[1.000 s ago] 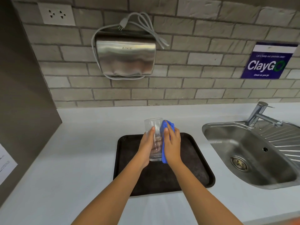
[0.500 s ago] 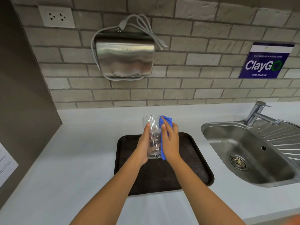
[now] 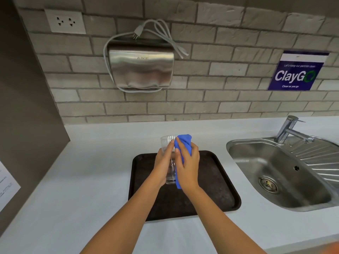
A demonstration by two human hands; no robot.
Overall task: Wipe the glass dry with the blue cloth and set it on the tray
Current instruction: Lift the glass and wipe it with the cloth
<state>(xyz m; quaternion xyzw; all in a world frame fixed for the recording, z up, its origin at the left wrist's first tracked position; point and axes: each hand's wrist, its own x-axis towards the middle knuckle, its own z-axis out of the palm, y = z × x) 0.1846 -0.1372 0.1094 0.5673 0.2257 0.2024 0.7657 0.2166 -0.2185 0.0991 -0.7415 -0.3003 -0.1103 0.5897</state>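
Note:
A clear drinking glass is held upright above the dark tray on the white counter. My left hand grips the glass from its left side. My right hand presses a blue cloth against the glass's right side, with the cloth bunched up over the rim and a strip hanging down by the base. The lower part of the glass shows between my two hands; its right wall is hidden by the cloth.
A steel sink with a tap lies to the right of the tray. On the brick wall hang a metal hand dryer, a socket and a blue sign. A grey panel stands at the left.
The blue cloth has slid up and now covers more of the glass's rim. My right hand's fingers have shifted left across the glass. The glass stays above the tray.

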